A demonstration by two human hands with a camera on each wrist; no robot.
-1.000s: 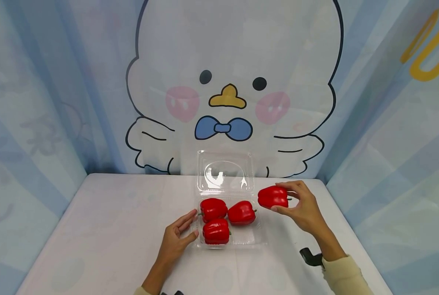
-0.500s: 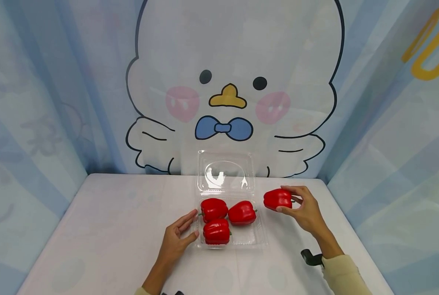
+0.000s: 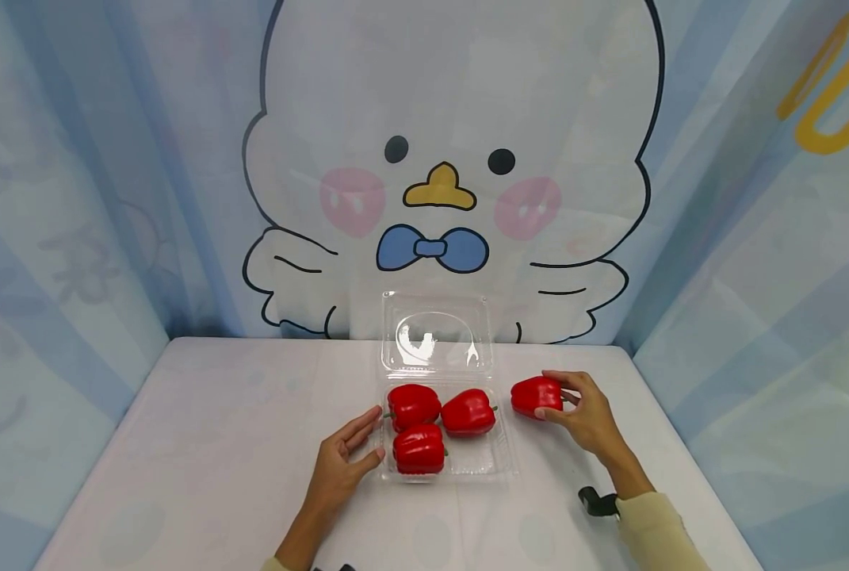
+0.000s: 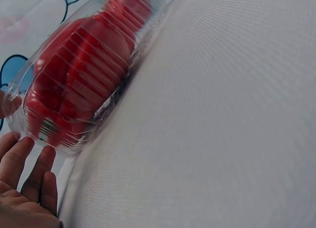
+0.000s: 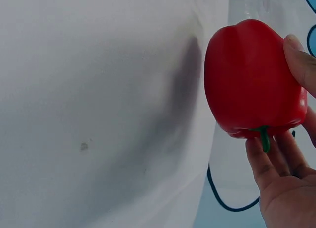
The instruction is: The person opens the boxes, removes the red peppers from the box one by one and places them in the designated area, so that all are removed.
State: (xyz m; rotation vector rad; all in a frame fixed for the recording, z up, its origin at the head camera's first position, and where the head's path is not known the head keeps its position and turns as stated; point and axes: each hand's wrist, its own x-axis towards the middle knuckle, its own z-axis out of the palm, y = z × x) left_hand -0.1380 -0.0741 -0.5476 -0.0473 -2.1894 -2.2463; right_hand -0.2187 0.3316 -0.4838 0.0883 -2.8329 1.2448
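Note:
A clear plastic clamshell box (image 3: 491,464) lies with its lid (image 3: 434,317) raised at the back. Inside its tray are three red bell peppers: one at the back left (image 3: 413,406), one at the right (image 3: 469,412) and one at the front left (image 3: 419,450). My left hand (image 3: 338,468) rests at the box's left side, fingers and thumb fairly straight against its edge. To the right of the box, my right hand (image 3: 588,412) holds another red bell pepper (image 5: 254,80) between thumb and fingers, its green stem toward the palm. Whether this pepper touches the table is unclear.
The box stands on a white-covered table (image 3: 217,444). Behind it hangs a curtain (image 3: 310,119) printed with a cartoon bird, and pale blue cloth (image 3: 788,317) closes the sides. A black strap piece (image 3: 598,502) is at my right wrist.
My right hand has carried its bell pepper a little to the right and then down toward the table, away from the box. The left hand and the three boxed peppers stay put.

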